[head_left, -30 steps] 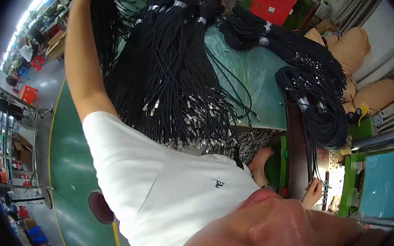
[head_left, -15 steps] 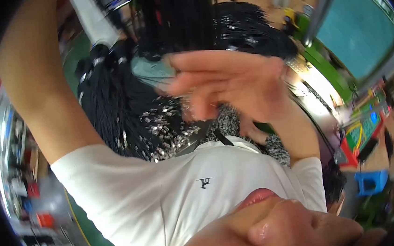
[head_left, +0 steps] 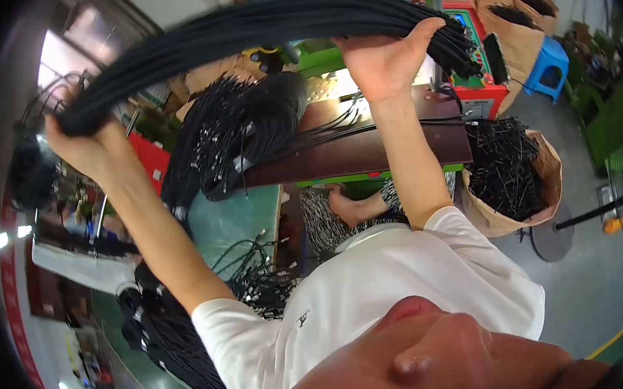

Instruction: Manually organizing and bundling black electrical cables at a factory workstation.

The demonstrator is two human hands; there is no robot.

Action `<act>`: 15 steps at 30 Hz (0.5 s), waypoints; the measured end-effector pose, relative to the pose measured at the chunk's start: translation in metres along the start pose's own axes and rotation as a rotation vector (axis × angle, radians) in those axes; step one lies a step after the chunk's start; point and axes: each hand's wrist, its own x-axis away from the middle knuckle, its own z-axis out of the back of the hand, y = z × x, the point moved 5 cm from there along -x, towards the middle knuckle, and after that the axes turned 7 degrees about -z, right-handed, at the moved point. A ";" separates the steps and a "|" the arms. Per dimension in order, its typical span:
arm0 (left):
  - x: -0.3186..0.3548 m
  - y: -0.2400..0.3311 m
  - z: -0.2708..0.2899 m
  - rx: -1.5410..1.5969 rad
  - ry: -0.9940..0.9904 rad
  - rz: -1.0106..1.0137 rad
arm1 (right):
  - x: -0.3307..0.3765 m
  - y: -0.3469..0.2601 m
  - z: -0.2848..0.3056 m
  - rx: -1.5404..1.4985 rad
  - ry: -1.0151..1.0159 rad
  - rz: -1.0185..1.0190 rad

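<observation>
Overhead, the left hand (head_left: pixel 92 143) is clamped around one end of a long bundle of black cables (head_left: pixel 260 25), at about nine o'clock. At one o'clock the right hand (head_left: pixel 385 58) cups the bundle from beneath, fingers curled on it. Below them, more black cables (head_left: pixel 242 123) drape over the dark counter (head_left: pixel 366 145); at three o'clock sits a brown sack (head_left: pixel 539 174) of cable pieces. With the span sagging between grips, strands could slip loose and snag the heap below.
</observation>
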 end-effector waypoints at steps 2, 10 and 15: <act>0.057 -0.021 0.077 -0.049 0.039 0.045 | 0.008 -0.010 0.011 -0.004 0.041 0.180; 0.243 -0.088 0.145 -0.960 -0.617 1.129 | 0.025 0.054 0.068 0.689 0.267 0.202; 0.217 -0.117 0.004 -1.062 -1.047 0.116 | 0.019 0.086 0.022 1.062 -0.005 0.005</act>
